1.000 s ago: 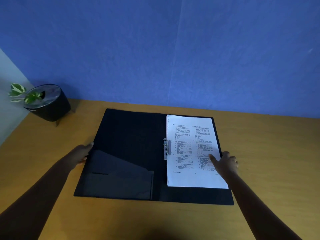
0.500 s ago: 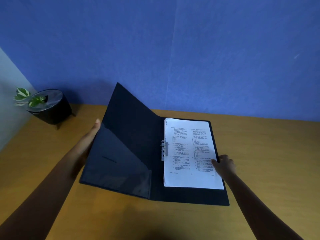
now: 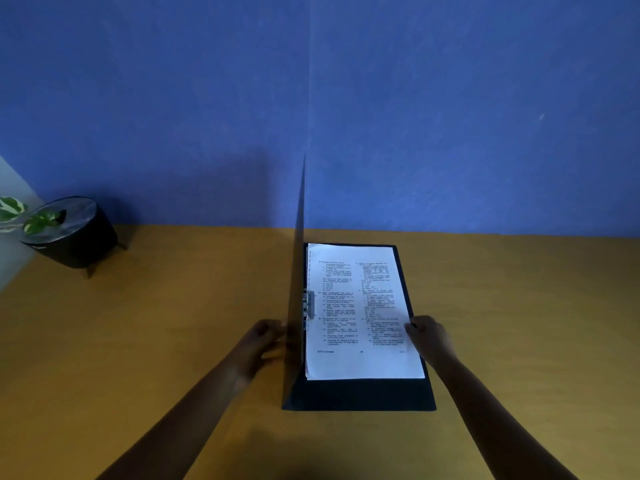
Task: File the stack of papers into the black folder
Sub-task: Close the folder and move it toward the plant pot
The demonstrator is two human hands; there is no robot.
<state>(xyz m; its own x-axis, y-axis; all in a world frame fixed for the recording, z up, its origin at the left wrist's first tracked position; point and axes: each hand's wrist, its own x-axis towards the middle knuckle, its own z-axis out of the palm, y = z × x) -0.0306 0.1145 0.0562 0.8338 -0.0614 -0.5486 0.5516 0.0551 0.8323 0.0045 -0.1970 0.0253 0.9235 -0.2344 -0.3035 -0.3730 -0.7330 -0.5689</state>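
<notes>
The black folder (image 3: pixel 360 394) lies on the wooden table with its right half flat. Its left cover (image 3: pixel 298 271) stands almost upright, edge-on to me. The stack of white printed papers (image 3: pixel 360 306) lies on the flat half, held at its left edge by a metal clip (image 3: pixel 309 304). My left hand (image 3: pixel 261 341) is against the outer side of the raised cover and holds it up. My right hand (image 3: pixel 429 337) rests on the right edge of the papers and folder, fingers curled, pressing them down.
A black round pot (image 3: pixel 74 233) with a small green-and-white plant (image 3: pixel 24 214) stands at the table's far left corner. A blue wall rises just behind the table. Bare wooden tabletop (image 3: pixel 173 323) lies to the left and right of the folder.
The left cover has swung up from flat on the table to nearly vertical, carried by my left hand moving right. My right hand has stayed on the papers' right edge.
</notes>
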